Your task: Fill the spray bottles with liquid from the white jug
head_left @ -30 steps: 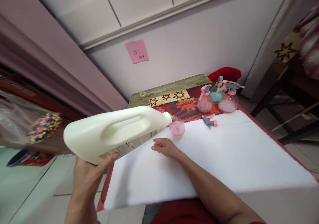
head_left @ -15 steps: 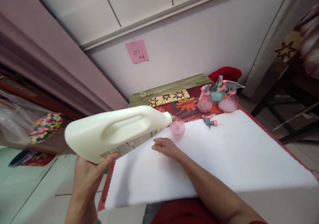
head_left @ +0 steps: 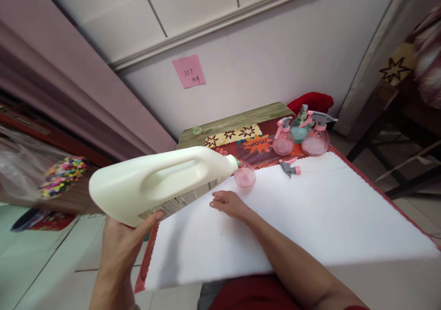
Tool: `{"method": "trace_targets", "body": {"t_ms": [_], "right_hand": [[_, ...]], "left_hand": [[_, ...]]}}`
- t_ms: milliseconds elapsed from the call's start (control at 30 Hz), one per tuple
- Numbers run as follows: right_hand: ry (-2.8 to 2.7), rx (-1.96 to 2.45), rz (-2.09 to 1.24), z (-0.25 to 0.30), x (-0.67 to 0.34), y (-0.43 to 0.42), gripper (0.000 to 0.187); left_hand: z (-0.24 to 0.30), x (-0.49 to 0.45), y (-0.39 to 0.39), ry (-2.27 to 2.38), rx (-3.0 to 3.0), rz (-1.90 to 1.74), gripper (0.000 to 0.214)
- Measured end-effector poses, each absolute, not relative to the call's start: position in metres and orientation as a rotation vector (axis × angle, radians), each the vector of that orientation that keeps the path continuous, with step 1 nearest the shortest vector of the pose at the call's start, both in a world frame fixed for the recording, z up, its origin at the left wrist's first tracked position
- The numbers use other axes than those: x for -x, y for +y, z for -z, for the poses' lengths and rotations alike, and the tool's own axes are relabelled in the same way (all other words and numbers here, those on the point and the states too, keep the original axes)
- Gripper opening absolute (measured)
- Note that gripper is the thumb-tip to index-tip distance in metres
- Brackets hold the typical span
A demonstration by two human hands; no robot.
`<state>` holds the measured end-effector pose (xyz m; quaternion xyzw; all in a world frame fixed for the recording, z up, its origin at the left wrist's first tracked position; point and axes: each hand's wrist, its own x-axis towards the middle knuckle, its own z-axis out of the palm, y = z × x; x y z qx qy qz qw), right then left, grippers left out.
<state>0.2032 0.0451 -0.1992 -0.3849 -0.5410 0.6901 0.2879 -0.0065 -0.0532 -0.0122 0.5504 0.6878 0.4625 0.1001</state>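
Note:
My left hand (head_left: 124,236) grips the base of a large white jug (head_left: 161,183), tipped almost on its side. The jug's green-rimmed mouth touches the open top of a small round pink bottle (head_left: 245,177) standing on the white cloth (head_left: 310,218). My right hand (head_left: 229,203) lies on the cloth just in front of that pink bottle, fingers loosely curled, holding nothing. A loose pink and grey spray head (head_left: 290,167) lies on the cloth to the right.
At the table's far edge stand two pink spray bottles (head_left: 315,140) and a teal one (head_left: 299,128). A small green cap (head_left: 196,129) sits on the wooden table end. A pink note (head_left: 189,71) is on the wall. A dark chair frame (head_left: 396,135) stands at the right.

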Motion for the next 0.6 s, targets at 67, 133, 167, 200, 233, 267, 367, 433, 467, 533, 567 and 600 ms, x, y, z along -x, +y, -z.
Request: {"method": "trace_targets", "body": {"t_ms": [67, 133, 167, 200, 233, 267, 367, 433, 467, 533, 567, 600], "right_hand": [[-1.445, 1.03, -1.852, 0.1992, -0.2034, 0.0452, 0.059], [-1.448, 1.03, -1.858, 0.1993, -0.2038, 0.045, 0.061], [-1.449, 1.03, -1.858, 0.1993, -0.2039, 0.0449, 0.061], [-1.45, 1.028, -1.857, 0.1993, -0.2041, 0.0448, 0.062], [-1.45, 1.027, -1.856, 0.1993, -0.2042, 0.0446, 0.062], [-1.449, 1.027, -1.854, 0.1992, -0.2043, 0.0446, 0.062], [-1.447, 1.036, -1.846, 0.1991, -0.2042, 0.0448, 0.059], [-1.448, 1.034, -1.842, 0.1992, -0.204, 0.0451, 0.058], [-1.45, 1.03, -1.843, 0.1994, -0.2038, 0.0452, 0.058], [-1.456, 1.025, -1.849, 0.1997, -0.2036, 0.0454, 0.059], [-1.461, 1.026, -1.848, 0.1998, -0.2035, 0.0454, 0.06], [-1.466, 1.026, -1.847, 0.1999, -0.2034, 0.0454, 0.06]], "left_hand": [[0.0123, 0.0072, -0.0534, 2.016, -1.522, -1.391, 0.059], [0.012, 0.0069, -0.0536, 2.015, -1.485, -1.408, 0.059], [0.0117, 0.0064, -0.0537, 2.006, -1.474, -1.414, 0.059], [0.0114, 0.0059, -0.0537, 1.993, -1.471, -1.42, 0.059], [0.0111, 0.0053, -0.0537, 1.978, -1.473, -1.427, 0.059], [0.0109, 0.0048, -0.0537, 1.965, -1.479, -1.434, 0.059], [0.0104, 0.004, -0.0534, 1.946, -1.485, -1.429, 0.058], [0.0104, 0.0041, -0.0534, 1.944, -1.483, -1.413, 0.058], [0.0104, 0.0042, -0.0534, 1.952, -1.484, -1.409, 0.058], [0.0105, 0.0046, -0.0537, 1.981, -1.48, -1.409, 0.059], [0.0106, 0.0049, -0.054, 1.997, -1.474, -1.407, 0.059], [0.0108, 0.0052, -0.0542, 2.008, -1.473, -1.405, 0.059]]}}
